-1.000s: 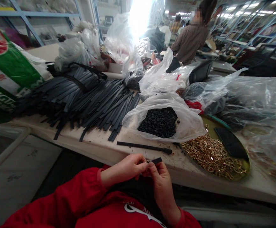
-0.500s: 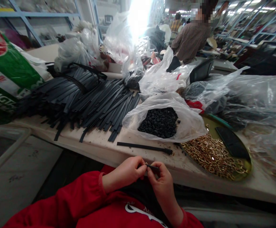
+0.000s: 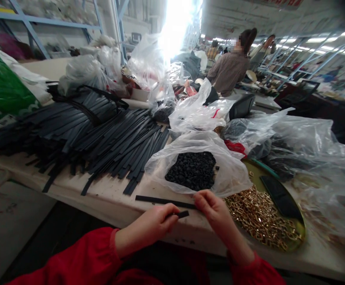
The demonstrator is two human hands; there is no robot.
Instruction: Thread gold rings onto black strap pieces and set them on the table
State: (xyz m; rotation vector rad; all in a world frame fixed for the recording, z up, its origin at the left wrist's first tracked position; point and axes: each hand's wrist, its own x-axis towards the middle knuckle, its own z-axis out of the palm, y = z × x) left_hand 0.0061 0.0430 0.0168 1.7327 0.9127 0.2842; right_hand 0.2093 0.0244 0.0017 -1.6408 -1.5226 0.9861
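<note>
My left hand is closed around a narrow black strap, whose short end sticks out to the right past the fingers. Further right, my right hand is at the near edge of the clear plastic bag, thumb and fingertips together. Whatever those fingertips may hold is too small to make out. Another black strap lies flat on the table, its right end hidden behind my right hand. Small black loops fill the opened bag.
Many black straps lie heaped at the left. To the right, a yellowish round tray holds gold metal buckles and a dark flat object. More plastic bags stand behind. A person is further back.
My hands have come apart and moved forward over the table edge. The right hand has let go of the strap and reached the bag's edge; the left still holds it. The view has tilted up.
</note>
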